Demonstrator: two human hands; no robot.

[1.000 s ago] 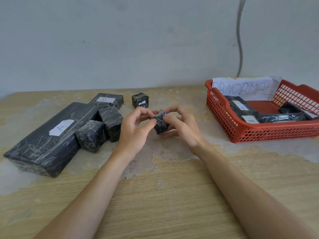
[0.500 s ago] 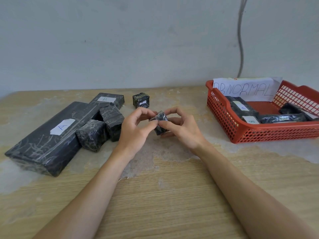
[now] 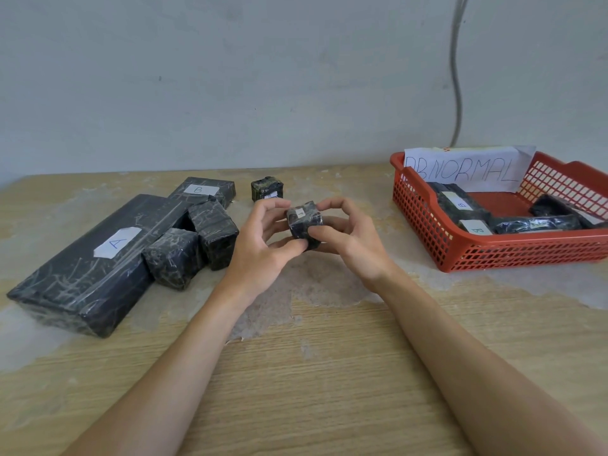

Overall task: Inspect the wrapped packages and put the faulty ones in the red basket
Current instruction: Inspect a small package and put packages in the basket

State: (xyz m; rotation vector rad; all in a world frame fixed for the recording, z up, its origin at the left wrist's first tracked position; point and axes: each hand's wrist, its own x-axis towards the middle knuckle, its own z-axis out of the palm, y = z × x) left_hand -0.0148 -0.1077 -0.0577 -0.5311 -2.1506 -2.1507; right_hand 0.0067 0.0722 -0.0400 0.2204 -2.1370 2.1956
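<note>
The packages (image 3: pixel 98 258) wear glossy, wrinkled black plastic film with matt paper labels (image 3: pixel 116 242); the table (image 3: pixel 329 373) is worn, patchy wood; the basket (image 3: pixel 493 255) is red plastic mesh.

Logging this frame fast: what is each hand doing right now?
Left hand: grips the small wrapped package.
Right hand: grips the same package.

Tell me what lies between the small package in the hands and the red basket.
Past the right hand gripping the small package, only bare table reaches the red basket, per the head view.
</note>
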